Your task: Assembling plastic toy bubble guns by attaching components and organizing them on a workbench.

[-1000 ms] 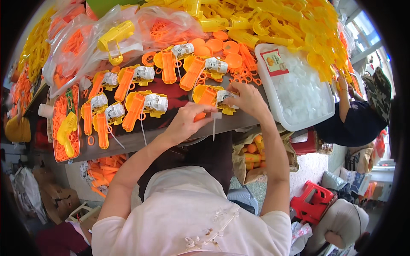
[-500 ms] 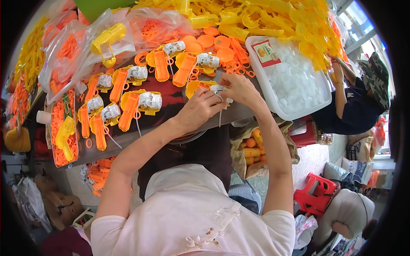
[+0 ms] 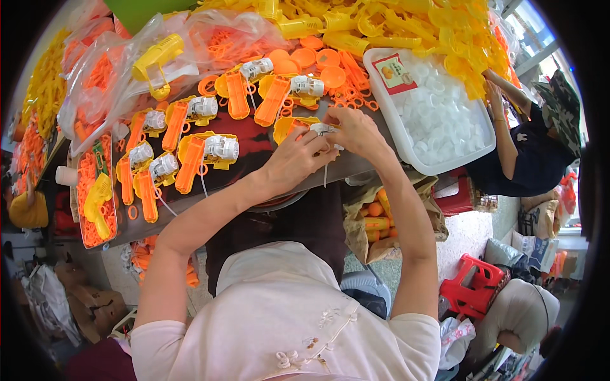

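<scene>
On the near edge of the table lies a half-assembled toy gun (image 3: 286,129), a yellow half-shell with an orange grip and a white mechanism. My left hand (image 3: 295,159) has its fingers bent and closed on the near side of the white mechanism. From the right, my right hand (image 3: 357,133) pinches the same mechanism, with thumb and fingertips together. A thin pale wire hangs below the fingers; whatever small part they press is hidden. Several similar toy guns (image 3: 192,162) lie in rows to the left, white mechanisms in their shells.
Right of my hands stands a white tub (image 3: 429,170) of translucent rings. Yellow shells (image 3: 394,25) heap along the back. An orange-filled tray (image 3: 113,222) is at far left. A paper sack (image 3: 356,238) sits below the table. Another person (image 3: 518,152) works at right.
My hands stay at the same toy gun; the left fingers have shifted slightly toward the right fingertips. At right, the other person's arms have moved a little. The whole view has shifted slightly.
</scene>
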The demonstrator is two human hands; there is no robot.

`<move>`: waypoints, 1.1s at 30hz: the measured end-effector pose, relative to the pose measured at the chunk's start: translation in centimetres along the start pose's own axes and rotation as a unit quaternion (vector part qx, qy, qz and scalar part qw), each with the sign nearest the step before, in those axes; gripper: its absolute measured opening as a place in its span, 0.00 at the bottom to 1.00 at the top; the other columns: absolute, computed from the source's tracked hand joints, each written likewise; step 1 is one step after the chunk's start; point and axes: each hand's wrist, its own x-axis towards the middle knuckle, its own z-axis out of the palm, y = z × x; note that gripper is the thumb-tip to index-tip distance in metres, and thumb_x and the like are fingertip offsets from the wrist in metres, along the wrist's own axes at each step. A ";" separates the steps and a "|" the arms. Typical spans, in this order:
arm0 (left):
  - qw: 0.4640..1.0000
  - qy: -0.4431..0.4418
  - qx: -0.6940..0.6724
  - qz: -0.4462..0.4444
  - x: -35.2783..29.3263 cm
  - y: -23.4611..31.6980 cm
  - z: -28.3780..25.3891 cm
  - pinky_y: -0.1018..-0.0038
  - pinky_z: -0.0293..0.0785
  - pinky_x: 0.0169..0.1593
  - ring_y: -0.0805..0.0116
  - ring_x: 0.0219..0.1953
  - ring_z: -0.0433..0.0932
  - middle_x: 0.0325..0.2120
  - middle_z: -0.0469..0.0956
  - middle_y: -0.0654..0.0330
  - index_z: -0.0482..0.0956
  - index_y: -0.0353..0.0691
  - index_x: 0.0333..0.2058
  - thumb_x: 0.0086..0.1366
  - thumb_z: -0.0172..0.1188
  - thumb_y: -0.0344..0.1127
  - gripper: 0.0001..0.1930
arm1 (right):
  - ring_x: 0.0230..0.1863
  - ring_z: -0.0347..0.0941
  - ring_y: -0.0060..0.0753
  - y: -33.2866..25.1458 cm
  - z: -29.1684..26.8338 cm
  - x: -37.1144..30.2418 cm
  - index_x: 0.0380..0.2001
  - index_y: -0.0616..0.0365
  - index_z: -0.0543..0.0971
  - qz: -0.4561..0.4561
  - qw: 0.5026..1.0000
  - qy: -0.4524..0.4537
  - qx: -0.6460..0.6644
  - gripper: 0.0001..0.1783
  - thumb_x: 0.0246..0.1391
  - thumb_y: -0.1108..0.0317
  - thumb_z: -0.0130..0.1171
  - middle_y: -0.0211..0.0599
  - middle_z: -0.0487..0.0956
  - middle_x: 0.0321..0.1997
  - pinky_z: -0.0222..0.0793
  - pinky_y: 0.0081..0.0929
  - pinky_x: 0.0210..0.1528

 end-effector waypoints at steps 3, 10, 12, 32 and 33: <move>0.999 0.039 -0.002 -0.036 -1.5 0.7 0.5 0.67 0.65 0.49 0.69 0.42 0.73 0.35 0.75 0.65 0.80 0.43 0.44 0.57 0.59 0.31 0.15 | 0.43 0.78 0.44 0.1 -0.1 -0.2 0.38 0.58 0.78 -0.003 1.000 0.005 -0.020 0.20 0.40 0.62 0.66 0.42 0.82 0.39 0.71 0.36 0.46; 0.985 0.091 -0.008 -0.144 -2.2 0.4 -0.9 0.66 0.63 0.50 0.65 0.45 0.72 0.40 0.73 0.62 0.78 0.45 0.45 0.55 0.64 0.34 0.17 | 0.43 0.77 0.46 -0.3 0.0 -0.9 0.38 0.58 0.78 -0.010 1.000 0.010 -0.012 0.20 0.41 0.61 0.68 0.44 0.81 0.38 0.70 0.39 0.43; 0.994 0.028 0.011 -0.103 -2.3 0.2 -0.6 0.65 0.63 0.50 0.64 0.45 0.71 0.41 0.71 0.61 0.78 0.47 0.43 0.56 0.64 0.35 0.15 | 0.43 0.77 0.48 0.0 0.3 -0.8 0.37 0.57 0.78 -0.020 1.000 0.023 -0.005 0.19 0.41 0.61 0.68 0.44 0.81 0.38 0.70 0.41 0.43; 0.987 -0.017 0.083 -0.138 -2.4 1.4 -0.5 0.60 0.62 0.57 0.60 0.49 0.69 0.48 0.70 0.60 0.73 0.43 0.48 0.58 0.61 0.36 0.19 | 0.42 0.76 0.46 -0.4 0.5 -1.1 0.38 0.60 0.77 -0.045 0.997 0.069 0.010 0.18 0.44 0.63 0.66 0.43 0.81 0.39 0.69 0.37 0.43; 0.983 -0.033 0.100 -0.150 -2.3 1.5 -0.3 0.60 0.62 0.57 0.60 0.50 0.69 0.48 0.70 0.60 0.73 0.43 0.48 0.57 0.62 0.36 0.19 | 0.42 0.76 0.46 -0.4 0.6 -1.2 0.38 0.60 0.77 -0.047 0.997 0.067 0.011 0.18 0.44 0.63 0.66 0.43 0.81 0.39 0.69 0.37 0.43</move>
